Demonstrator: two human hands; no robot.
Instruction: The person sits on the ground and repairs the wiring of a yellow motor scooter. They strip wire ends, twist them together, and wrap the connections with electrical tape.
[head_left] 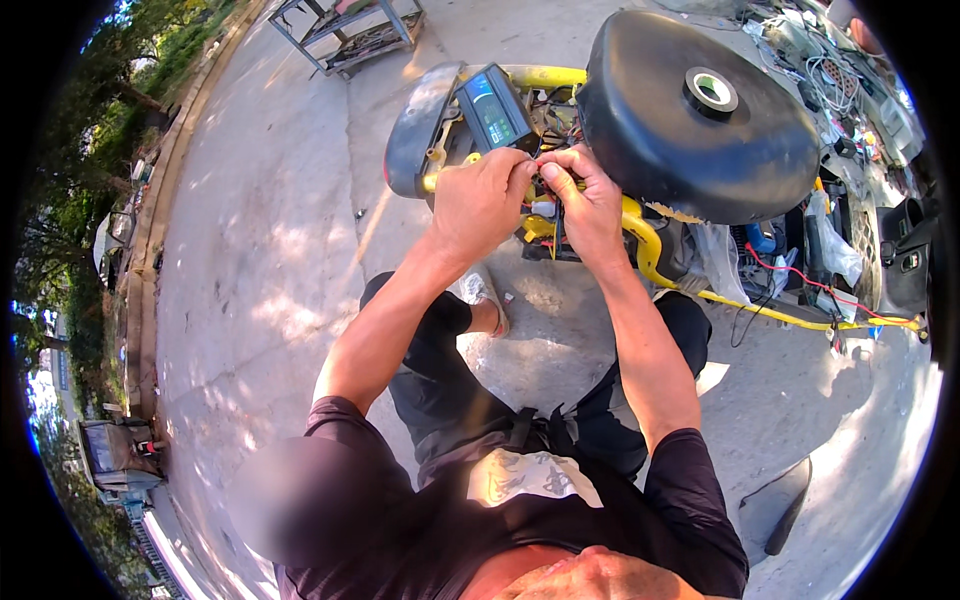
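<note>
My left hand [480, 198] and my right hand [590, 205] meet over the yellow frame of a small vehicle, thumbs and fingertips pinched close together. Between the fingertips shows a small red piece, which looks like a wire end [539, 164]; its exact form is mostly hidden by the fingers. Just beyond the hands, a dark box with a lit screen [492, 110] rests tilted on the frame. Wires [556, 115] bunch inside the frame beside it. Right of my right hand sits a large black tank [660, 120] with a round pale-rimmed opening.
The yellow frame tube [650, 250] curves past my right knee. Cables and scrap parts [830, 80] pile up at the far right. A metal cart [350, 40] stands at the back. A dark tapered object [790, 515] lies on the concrete at lower right.
</note>
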